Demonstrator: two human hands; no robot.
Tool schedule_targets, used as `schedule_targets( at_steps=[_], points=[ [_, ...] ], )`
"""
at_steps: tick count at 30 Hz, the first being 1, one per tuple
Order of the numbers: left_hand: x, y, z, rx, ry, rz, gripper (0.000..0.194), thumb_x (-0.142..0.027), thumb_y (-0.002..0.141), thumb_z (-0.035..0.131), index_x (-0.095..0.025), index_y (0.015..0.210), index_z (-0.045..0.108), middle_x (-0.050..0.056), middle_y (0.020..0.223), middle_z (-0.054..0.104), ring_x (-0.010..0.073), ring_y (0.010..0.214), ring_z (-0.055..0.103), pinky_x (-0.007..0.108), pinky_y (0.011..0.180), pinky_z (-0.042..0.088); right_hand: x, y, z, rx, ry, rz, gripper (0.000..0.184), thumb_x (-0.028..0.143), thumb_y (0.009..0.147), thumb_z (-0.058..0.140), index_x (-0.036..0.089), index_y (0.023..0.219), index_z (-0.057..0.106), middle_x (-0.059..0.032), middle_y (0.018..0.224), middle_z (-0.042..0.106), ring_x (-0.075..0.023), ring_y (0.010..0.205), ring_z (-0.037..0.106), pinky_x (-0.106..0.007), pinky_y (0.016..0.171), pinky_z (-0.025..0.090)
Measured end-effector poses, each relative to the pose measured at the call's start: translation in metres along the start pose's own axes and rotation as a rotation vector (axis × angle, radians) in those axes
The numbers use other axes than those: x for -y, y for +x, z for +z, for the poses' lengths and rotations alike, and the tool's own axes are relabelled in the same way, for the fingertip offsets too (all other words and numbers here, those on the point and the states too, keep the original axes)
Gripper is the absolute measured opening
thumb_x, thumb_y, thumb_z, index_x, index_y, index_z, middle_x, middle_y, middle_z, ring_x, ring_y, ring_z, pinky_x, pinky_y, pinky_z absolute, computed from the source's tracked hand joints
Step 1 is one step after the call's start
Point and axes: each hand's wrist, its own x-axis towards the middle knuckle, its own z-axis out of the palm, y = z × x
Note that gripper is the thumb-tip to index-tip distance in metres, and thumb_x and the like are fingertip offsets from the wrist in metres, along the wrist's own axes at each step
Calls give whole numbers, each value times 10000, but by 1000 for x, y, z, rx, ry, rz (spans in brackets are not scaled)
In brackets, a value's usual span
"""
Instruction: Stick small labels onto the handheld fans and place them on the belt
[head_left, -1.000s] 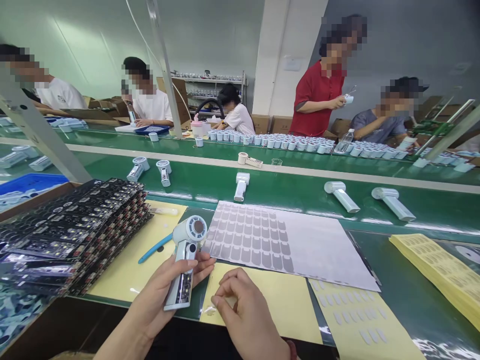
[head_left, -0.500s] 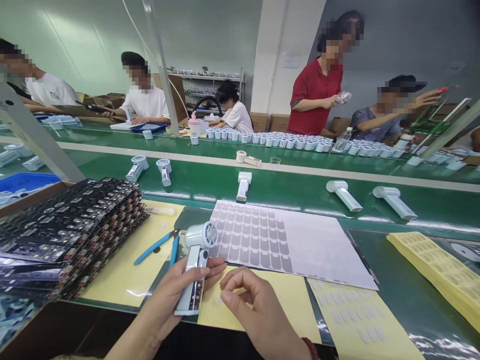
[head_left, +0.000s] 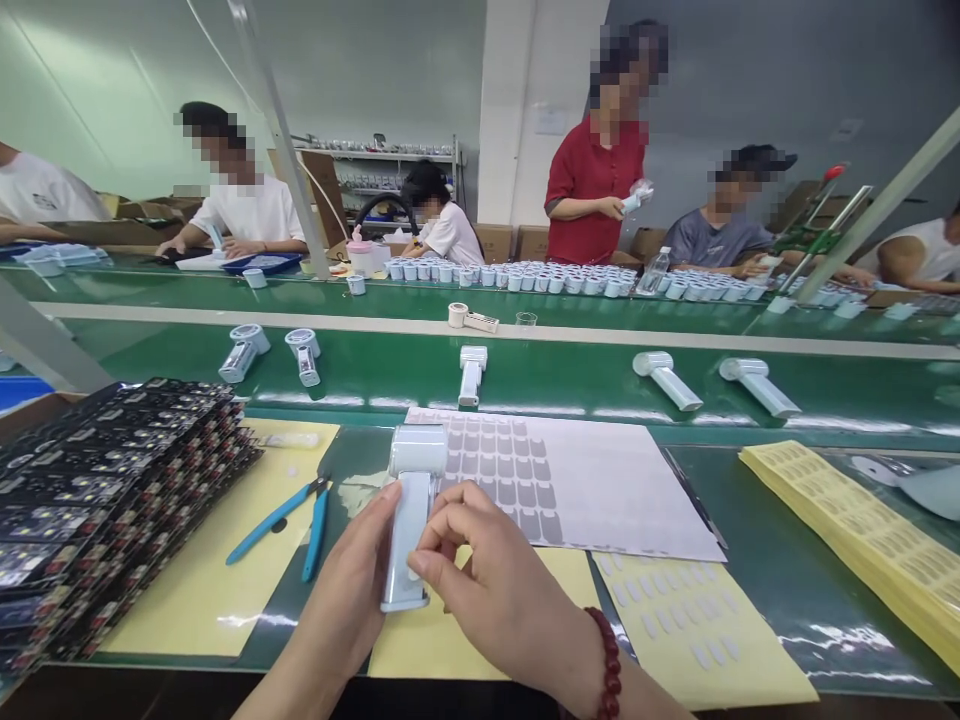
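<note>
In the head view, a light-blue handheld fan (head_left: 409, 530) stands nearly upright over the bench, its smooth side facing me. My left hand (head_left: 349, 570) wraps round its handle from the left. My right hand (head_left: 487, 580) is pinched, with thumb and fingertips against the right side of the handle; anything between them is hidden. Behind the fan lies a white sheet (head_left: 615, 480) with rows of grey stickers. Under my hands is a yellow backing sheet (head_left: 525, 600). Another yellow sheet (head_left: 750, 660) with small pale oval stickers lies to the right.
Blue-handled cutters (head_left: 319, 530) lie left of my hands, beside stacked circuit boards (head_left: 112, 510). Black tweezers (head_left: 697, 505) rest along the white sheet. A yellow sticker stack (head_left: 855, 550) sits right. More fans (head_left: 667, 380) lie on the green conveyor (head_left: 555, 380); several co-workers sit or stand beyond.
My left hand has turned the fan, so its smooth side replaces the grille and open handle side. My right hand has moved left onto the handle. The view has shifted slightly right.
</note>
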Motion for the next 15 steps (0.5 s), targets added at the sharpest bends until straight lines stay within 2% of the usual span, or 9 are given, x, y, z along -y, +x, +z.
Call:
schedule_targets(
  at_steps=[4, 8, 10, 12, 13, 15],
  points=[
    [0, 0, 3, 11, -5, -18, 440, -405, 749, 778, -189, 1126, 710, 54, 1019, 743, 279, 1037, 668, 322, 842, 542, -6, 3, 0, -15, -64, -16, 129, 145, 870, 616, 209, 761, 593, -5, 1002, 523, -109, 708, 575, -252, 595, 495],
    [-5, -3, 13, -5, -33, -42, 301, -328, 840, 687, -180, 1100, 726, 52, 902, 744, 242, 872, 702, 305, 743, 571, -14, 5, 3, -82, -231, -120, 107, 135, 884, 559, 204, 802, 561, -29, 1014, 515, -118, 669, 558, -282, 584, 497],
    [-8, -4, 19, -33, -72, -60, 227, -234, 858, 645, -161, 1052, 736, 51, 822, 734, 215, 748, 700, 292, 664, 576, -16, 6, 3, -165, -244, -235, 105, 144, 896, 531, 206, 816, 555, -39, 1002, 524, -132, 688, 569, -287, 588, 508],
    [-11, -2, 22, -40, -86, -105, 149, -157, 827, 657, -140, 945, 747, 45, 714, 705, 182, 605, 666, 267, 557, 560, -16, 7, 1, -295, -159, -345, 93, 169, 918, 520, 215, 853, 569, -44, 1004, 544, -153, 787, 613, -274, 627, 538],
    [-13, 0, 23, -29, -82, -120, 106, -130, 801, 677, -133, 883, 746, 44, 677, 691, 166, 555, 645, 249, 515, 545, -16, 6, -1, -362, -102, -374, 92, 188, 932, 517, 222, 871, 576, -47, 1016, 560, -164, 862, 632, -260, 650, 553],
    [-19, 8, 24, 18, -39, -116, 88, -84, 753, 711, -122, 827, 740, 61, 684, 700, 153, 540, 640, 227, 497, 537, -15, 3, -8, -425, -51, -334, 90, 244, 956, 514, 236, 918, 595, -50, 1037, 609, -179, 958, 652, -244, 665, 575]
  ],
)
